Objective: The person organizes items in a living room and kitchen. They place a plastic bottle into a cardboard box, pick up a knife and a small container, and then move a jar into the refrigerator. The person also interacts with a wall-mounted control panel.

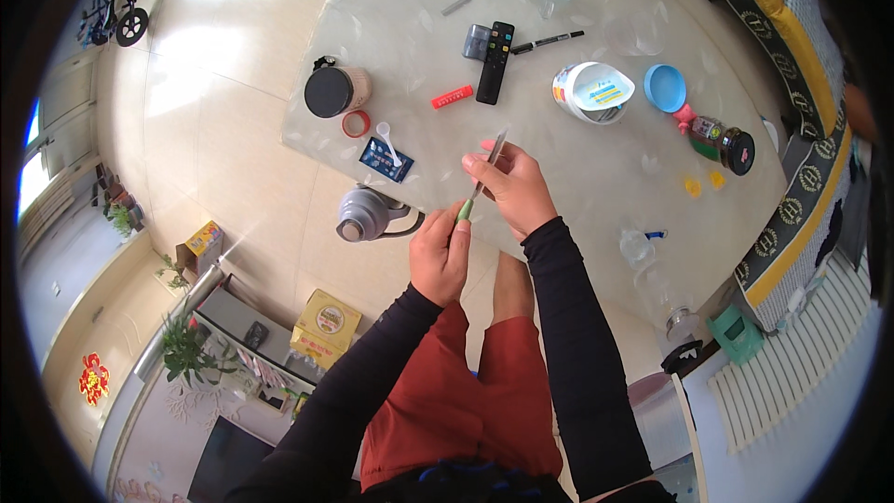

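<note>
My left hand [440,251] pinches the green handle [465,210] of a slim tool over the near edge of the table. From that handle a narrow, partly clear shaft [496,152] slants up and right, and my right hand [513,181] holds it between thumb and fingers. Whether the shaft is a blade or a cover, I cannot tell. Beyond my hands lie a red tube [452,97], a black remote control [496,63] and a black marker pen [547,42]. To the left, a white plastic spoon [389,144] rests on a dark blue packet [378,165].
A jar with a black lid [328,92] and a red tape roll [356,124] are at the left. A grey thermos jug [367,214] stands by the table's edge. Right are an open white tub [583,94], a blue lid [665,88], a glass jar [712,140] and clear bottles [660,286].
</note>
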A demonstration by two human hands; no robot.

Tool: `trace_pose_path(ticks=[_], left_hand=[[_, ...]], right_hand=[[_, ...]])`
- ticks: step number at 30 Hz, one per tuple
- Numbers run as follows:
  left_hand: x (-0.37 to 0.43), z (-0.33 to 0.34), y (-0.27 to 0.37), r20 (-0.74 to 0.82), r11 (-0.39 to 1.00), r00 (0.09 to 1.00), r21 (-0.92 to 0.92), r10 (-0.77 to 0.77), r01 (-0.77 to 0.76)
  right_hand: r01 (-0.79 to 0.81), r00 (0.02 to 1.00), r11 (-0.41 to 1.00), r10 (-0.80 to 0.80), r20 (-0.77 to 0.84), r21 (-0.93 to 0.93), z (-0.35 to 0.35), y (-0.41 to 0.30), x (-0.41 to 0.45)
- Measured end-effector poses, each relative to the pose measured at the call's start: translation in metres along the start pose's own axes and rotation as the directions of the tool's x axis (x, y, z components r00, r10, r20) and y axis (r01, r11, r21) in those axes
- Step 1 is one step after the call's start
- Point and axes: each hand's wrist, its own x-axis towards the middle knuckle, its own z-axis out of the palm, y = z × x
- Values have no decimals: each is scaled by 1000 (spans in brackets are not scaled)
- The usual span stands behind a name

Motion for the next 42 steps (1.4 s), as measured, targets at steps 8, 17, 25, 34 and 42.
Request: trace_pose_path(ticks=[8, 17, 25, 34, 42], left_hand=[[2, -10, -35, 233, 955, 940, -105, -249, 279], [84, 0, -100, -252, 954, 967, 295, 23, 55], [273, 4, -104, -370, 880, 910, 474, 185, 13], [318, -12, -145, -324, 856, 940, 510, 104, 81], [310, -8, -150, -323, 844, 946, 512, 18, 159]], right_hand=[[36, 980, 996, -51, 190, 79, -20, 23, 28], [-109, 986, 977, 83, -145, -184, -51, 69, 33], [-148, 968, 978, 112, -224, -149, -58, 92, 27], [-186, 950, 976, 150, -273, -111, -54, 96, 29], [-200, 938, 974, 159, -307, -107, -64, 103, 28]])
